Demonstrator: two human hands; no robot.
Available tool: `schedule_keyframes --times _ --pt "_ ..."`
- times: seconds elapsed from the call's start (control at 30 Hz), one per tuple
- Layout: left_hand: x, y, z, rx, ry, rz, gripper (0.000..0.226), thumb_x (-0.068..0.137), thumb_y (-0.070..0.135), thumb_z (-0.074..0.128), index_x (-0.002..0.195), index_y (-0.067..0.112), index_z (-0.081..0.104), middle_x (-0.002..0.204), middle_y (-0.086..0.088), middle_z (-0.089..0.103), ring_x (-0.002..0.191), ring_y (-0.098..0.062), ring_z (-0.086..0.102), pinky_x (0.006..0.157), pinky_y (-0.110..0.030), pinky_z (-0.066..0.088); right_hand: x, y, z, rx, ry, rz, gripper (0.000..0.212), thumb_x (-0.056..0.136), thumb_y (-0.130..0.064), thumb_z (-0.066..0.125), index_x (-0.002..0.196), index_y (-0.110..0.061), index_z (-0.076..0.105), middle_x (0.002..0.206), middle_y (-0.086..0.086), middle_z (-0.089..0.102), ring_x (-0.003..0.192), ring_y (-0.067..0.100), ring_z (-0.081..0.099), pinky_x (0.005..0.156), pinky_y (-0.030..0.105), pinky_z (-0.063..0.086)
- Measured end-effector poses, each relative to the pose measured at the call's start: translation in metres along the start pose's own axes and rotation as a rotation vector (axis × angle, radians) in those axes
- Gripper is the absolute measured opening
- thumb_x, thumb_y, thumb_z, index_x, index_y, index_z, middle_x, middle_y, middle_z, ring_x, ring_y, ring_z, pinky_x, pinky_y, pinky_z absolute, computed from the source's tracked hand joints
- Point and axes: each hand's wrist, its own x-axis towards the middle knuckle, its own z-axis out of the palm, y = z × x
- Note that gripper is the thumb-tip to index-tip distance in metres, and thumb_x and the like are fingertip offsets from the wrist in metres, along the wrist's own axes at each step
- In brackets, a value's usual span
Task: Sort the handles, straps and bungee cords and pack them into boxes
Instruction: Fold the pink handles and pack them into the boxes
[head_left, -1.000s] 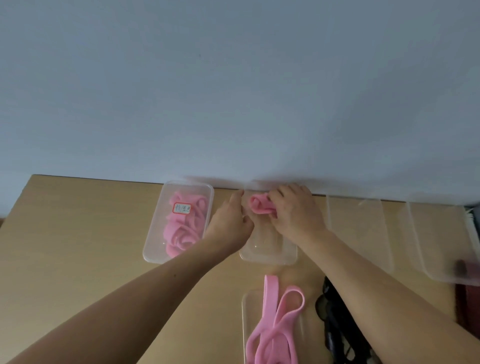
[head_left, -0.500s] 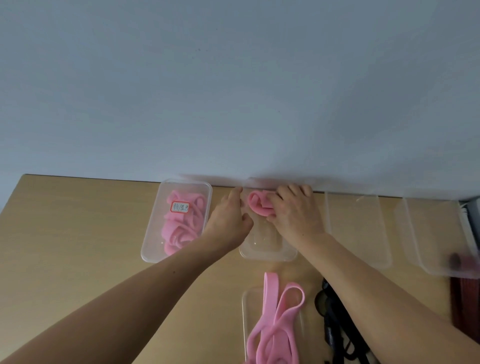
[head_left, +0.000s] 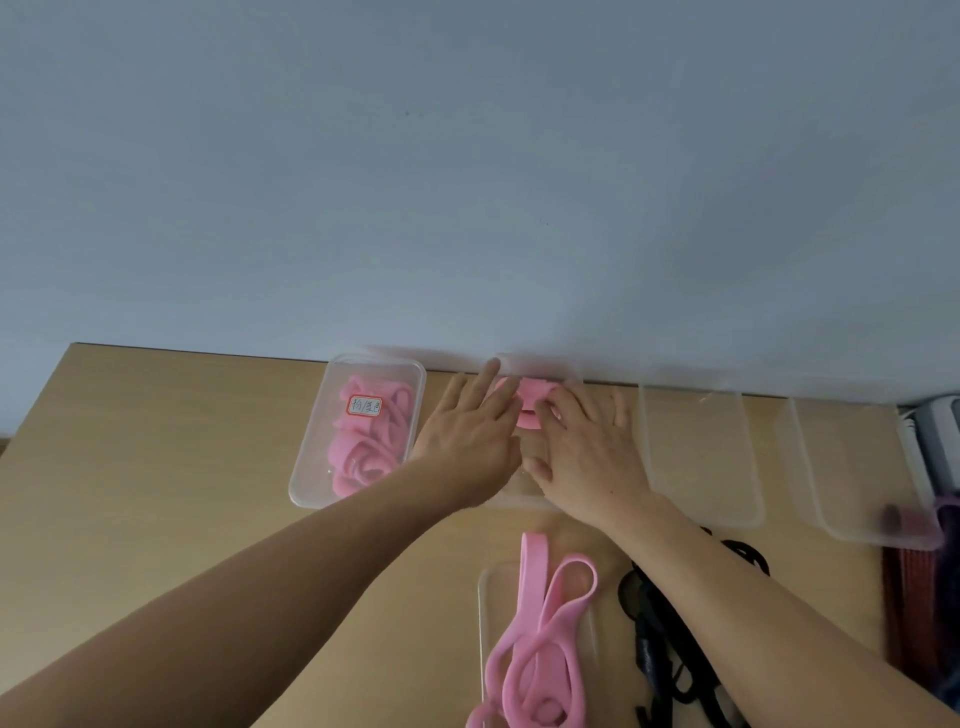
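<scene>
**Both hands flat on a pink strap, box half hidden**

Bare surface (head_left: 156, 467) lies open at my left, beside a labelled box (head_left: 311, 467) of pink straps. My left hand (head_left: 467, 431) and right hand (head_left: 587, 447) press the folded pink strap (head_left: 530, 392) with straight, spread fingers into the middle box (head_left: 540, 364), which they mostly cover. Black cords (head_left: 670, 649) run off the bottom edge. Two clear boxes (head_left: 701, 452) stand at right.

One head-worn camera looks forward and down at the table (head_left: 156, 467), wall (head_left: 467, 156) beyond.
</scene>
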Motion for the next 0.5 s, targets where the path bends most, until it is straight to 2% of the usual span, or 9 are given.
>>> schedule_keyframes --times 0.07,0.17,0.3,0.5 --pt "0.005 -0.001 0.002 0.057 -0.077 0.001 0.061 0.101 0.042 0.019 0.155 0.015 0.012 0.164 0.001 -0.007 0.148 -0.021 -0.020 0.120 -0.047 -0.010 -0.003 0.003 0.003 0.039 -0.035 0.002 0.068 0.088 -0.052 0.051 0.143 -0.014 0.039 0.147 0.000 0.031 0.146 0.021 0.010 0.113 0.058 0.014" --pt "0.004 -0.001 0.004 0.098 -0.091 -0.001 0.062 0.101 0.042 0.019 0.155 0.015 0.009 0.164 0.000 -0.008 0.148 -0.021 -0.020 0.118 -0.049 -0.012 -0.006 0.008 0.004 0.066 -0.067 -0.010 0.076 0.089 -0.053 0.051 0.149 -0.013 0.027 0.155 0.001 0.020 0.149 0.020 0.000 0.116 0.057 0.010" --pt "-0.005 0.003 0.000 0.112 -0.078 -0.014 0.062 0.100 0.044 0.022 0.155 0.017 0.011 0.165 0.001 -0.005 0.148 -0.022 -0.020 0.117 -0.050 -0.012 -0.010 0.009 -0.002 0.082 -0.053 -0.004 0.075 0.090 -0.051 0.050 0.150 -0.013 0.026 0.155 0.001 0.021 0.148 0.022 0.002 0.116 0.053 0.011" --pt "-0.033 0.011 -0.017 -0.046 -0.015 -0.045 0.062 0.099 0.043 0.029 0.155 0.020 0.014 0.165 0.004 0.000 0.150 -0.019 -0.013 0.119 -0.048 0.000 -0.034 0.003 -0.023 0.152 0.007 0.021 0.067 0.091 -0.048 0.051 0.147 -0.017 0.032 0.156 -0.003 0.022 0.148 0.021 0.007 0.116 0.046 0.019"
